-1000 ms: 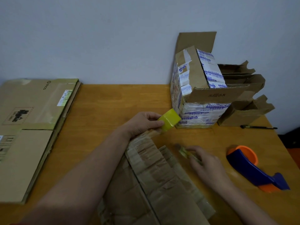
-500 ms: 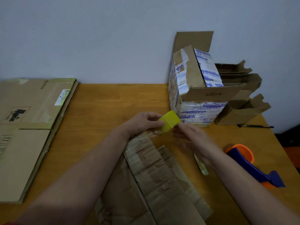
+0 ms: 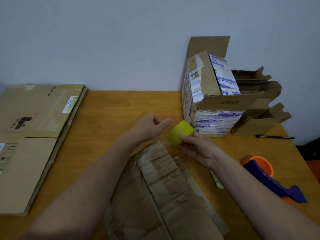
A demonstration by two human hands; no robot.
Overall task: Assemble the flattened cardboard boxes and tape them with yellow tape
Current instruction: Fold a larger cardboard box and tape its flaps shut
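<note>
My right hand [image 3: 195, 149] grips a yellow tape roll [image 3: 182, 130] from below, just above the far end of a crumpled flattened cardboard box [image 3: 164, 187] that lies on the wooden table [image 3: 112, 108] under both forearms. A ragged yellow tape end shows at the roll's near left side. My left hand [image 3: 149, 126] hovers just left of the roll with loosely curled fingers and nothing in it.
A stack of flat cardboard [image 3: 34, 135] covers the table's left side. An assembled taped box [image 3: 211, 104] with raised flaps stands at the back right, smaller open boxes [image 3: 259, 118] beside it. A pen [image 3: 275, 137], a blue-orange tape dispenser [image 3: 270, 179] and a thin yellowish cutter [image 3: 217, 181] lie at the right.
My right hand put the cutter down on the table and took the tape roll. My left hand let go of the roll and drew back a little to the left.
</note>
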